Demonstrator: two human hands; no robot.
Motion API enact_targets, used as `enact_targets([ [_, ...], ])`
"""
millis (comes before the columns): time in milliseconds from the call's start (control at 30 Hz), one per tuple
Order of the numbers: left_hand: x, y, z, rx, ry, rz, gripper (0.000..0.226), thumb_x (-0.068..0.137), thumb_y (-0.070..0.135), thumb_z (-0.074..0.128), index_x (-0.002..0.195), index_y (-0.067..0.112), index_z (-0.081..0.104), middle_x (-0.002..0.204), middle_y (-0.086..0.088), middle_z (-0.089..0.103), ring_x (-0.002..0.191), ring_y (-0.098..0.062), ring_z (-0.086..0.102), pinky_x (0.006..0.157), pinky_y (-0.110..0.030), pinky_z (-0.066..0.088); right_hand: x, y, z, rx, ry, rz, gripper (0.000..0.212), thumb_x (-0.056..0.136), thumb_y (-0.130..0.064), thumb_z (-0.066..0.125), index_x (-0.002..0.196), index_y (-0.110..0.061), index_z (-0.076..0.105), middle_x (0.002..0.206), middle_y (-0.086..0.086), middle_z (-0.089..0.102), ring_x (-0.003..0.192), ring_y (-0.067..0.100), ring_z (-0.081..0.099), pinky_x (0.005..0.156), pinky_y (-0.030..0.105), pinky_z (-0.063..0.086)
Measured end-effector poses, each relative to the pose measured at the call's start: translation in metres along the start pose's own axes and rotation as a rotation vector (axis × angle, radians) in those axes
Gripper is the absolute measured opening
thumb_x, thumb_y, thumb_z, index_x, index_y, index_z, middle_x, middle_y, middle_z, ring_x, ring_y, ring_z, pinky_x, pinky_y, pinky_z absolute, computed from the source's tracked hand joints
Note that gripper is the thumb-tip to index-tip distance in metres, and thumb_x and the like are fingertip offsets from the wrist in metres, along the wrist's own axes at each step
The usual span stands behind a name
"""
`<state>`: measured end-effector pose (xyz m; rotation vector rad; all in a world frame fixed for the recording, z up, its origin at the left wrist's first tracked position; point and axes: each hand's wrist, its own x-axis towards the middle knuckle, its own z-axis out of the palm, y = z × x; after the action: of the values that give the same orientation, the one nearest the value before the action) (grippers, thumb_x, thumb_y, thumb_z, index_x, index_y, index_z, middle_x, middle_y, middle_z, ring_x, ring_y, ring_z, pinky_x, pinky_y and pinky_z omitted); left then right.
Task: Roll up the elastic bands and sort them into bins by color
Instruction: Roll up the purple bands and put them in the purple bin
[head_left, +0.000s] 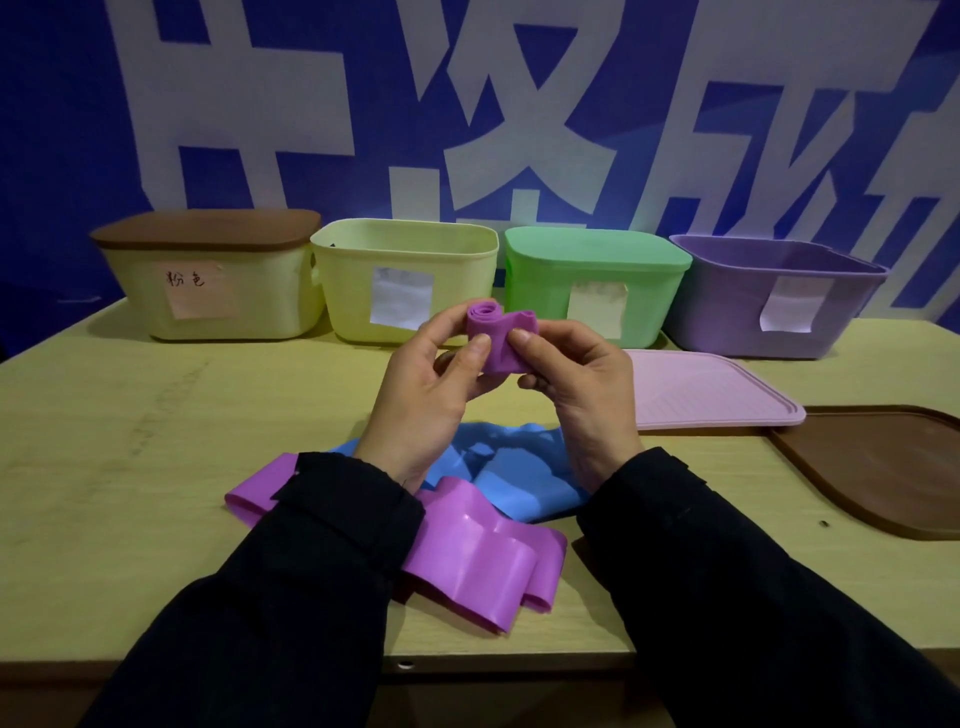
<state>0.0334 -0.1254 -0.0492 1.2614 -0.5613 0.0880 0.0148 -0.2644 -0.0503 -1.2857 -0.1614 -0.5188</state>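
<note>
1. Rolling purple band (497, 340): left hand (434, 384) and right hand (571, 387) fingers pinch it, held above the surface (130, 441) to keep the coil tight.
2. Purple bin (727, 312), right of the roll, stands lidless, probably its destination.
3. Blue band (509, 475) and another purple band (467, 561) lie below the roll, unrolled.

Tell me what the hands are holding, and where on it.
Both hands grip a purple elastic band, partly rolled: left hand pinches the coiled end, right hand the loose end beside it.
</note>
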Motion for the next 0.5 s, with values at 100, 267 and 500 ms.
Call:
enact_targets([
  [100,0.0009,0.0005,-0.0025,-0.021,-0.027,-0.021,0.029,0.105,0.005,0.047,0.127,0.019,0.06,0.121,0.001,0.07,0.108,-0.015,0.067,0.089,-0.032,0.057,-0.0006,0.0013,0.0009,0.0,-0.016,-0.004,0.006,0.087,-0.007,0.074,0.089,-0.011,0.072,0.076,-0.003,0.071,0.066,0.007,0.06,0.061,0.02,0.048],
  [267,0.0004,0.0031,-0.0048,-0.14,-0.067,-0.067,0.03,0.099,0.012,0.047,0.127,0.016,0.06,0.122,-0.009,0.063,0.11,-0.02,0.062,0.09,-0.035,0.057,-0.0004,0.0042,0.0029,0.033,-0.048,0.003,0.019,0.074,-0.015,0.083,0.08,-0.016,0.065,0.068,-0.005,0.062,0.063,0.01,0.053,0.058,0.022,0.043],
  [500,-0.002,0.0087,-0.0026,-0.192,-0.028,-0.056,0.026,0.091,0.02,0.064,0.116,0.014,0.067,0.107,-0.012,0.059,0.097,-0.019,0.064,0.084,-0.034,0.057,0.0,0.0042,0.0004,-0.048,-0.096,0.004,0.028,0.076,-0.017,0.084,0.079,-0.013,0.056,0.066,-0.002,0.051,0.061,0.012,0.046,0.055,0.022,0.04],
])
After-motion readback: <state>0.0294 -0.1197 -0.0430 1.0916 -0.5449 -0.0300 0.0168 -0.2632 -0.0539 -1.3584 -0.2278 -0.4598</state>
